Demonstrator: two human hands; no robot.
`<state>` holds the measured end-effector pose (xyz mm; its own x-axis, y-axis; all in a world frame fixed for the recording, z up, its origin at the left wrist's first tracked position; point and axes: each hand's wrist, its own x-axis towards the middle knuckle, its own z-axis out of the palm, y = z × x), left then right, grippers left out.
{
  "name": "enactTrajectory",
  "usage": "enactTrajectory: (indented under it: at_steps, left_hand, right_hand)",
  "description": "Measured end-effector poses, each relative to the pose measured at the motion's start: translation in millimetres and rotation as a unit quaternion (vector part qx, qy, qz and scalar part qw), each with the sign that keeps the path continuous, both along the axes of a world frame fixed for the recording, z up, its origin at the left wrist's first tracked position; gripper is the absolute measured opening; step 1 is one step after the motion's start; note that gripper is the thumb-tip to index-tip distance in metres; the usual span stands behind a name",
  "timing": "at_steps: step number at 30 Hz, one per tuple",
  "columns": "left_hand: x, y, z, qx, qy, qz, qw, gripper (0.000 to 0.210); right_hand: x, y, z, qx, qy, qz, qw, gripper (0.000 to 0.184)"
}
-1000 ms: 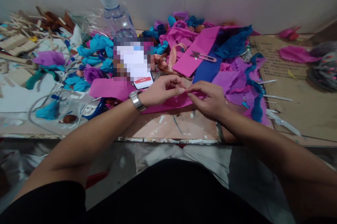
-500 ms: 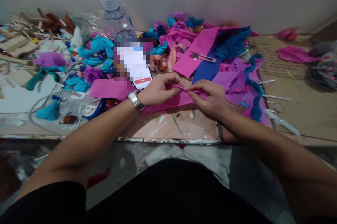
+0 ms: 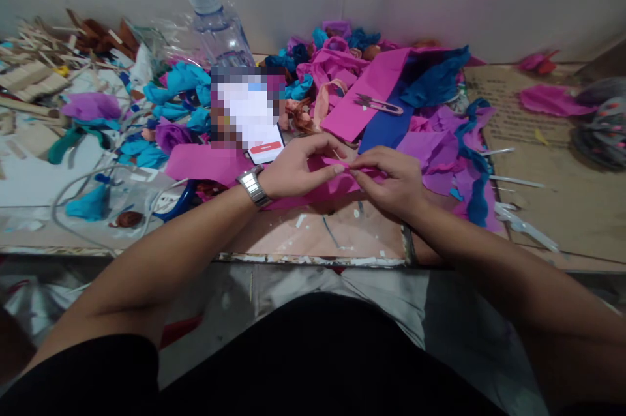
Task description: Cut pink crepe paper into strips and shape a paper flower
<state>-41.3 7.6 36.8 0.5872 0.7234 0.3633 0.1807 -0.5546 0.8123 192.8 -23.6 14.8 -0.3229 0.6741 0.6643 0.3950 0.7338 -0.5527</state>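
Between my two hands is a sheet of bright pink crepe paper (image 3: 323,191), its upper edge pinched into a fold. My left hand (image 3: 303,168), with a metal watch (image 3: 253,186) at the wrist, is closed on the paper, thumb along the near side. Close beside it, my right hand (image 3: 391,178) pinches the same edge between thumb and fingers. The paper's lower part hangs over the table. Just beyond my hands, thread snips (image 3: 379,105) rest on folded pink paper (image 3: 355,113) and a blue sheet (image 3: 384,130).
A phone (image 3: 264,148) lies left of my hands, with a water bottle (image 3: 220,31) behind it. Crumpled blue and purple paper (image 3: 178,83) and wooden sticks (image 3: 36,77) cover the left side. Cardboard (image 3: 542,175) lies at the right. The table's front edge (image 3: 313,259) is near me.
Both hands stay at nearly the same spot on the pink crepe paper. My left thumb has straightened and slid slightly right toward my right fingertips.
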Motion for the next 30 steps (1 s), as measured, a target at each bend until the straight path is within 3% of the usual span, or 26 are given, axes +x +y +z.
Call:
enactTrajectory:
  at_steps: [13, 21, 30]
  left_hand:
    - [9.7, -1.0, -5.8, -0.109, -0.044, 0.024, 0.993, 0.024]
    - [10.5, -2.2, -4.9, -0.107, -0.043, 0.036, 0.993, 0.026]
    - [8.0, -2.8, 0.3, -0.082, 0.042, 0.018, 0.996, 0.031]
  right_hand:
    - [-1.3, 0.0, 1.3, -0.011, -0.027, 0.004, 1.0, 0.009]
    - [-0.6, 0.6, -0.5, -0.002, -0.046, -0.016, 0.999, 0.01]
    - [0.2, 1.2, -0.5, 0.016, -0.056, -0.005, 0.998, 0.014]
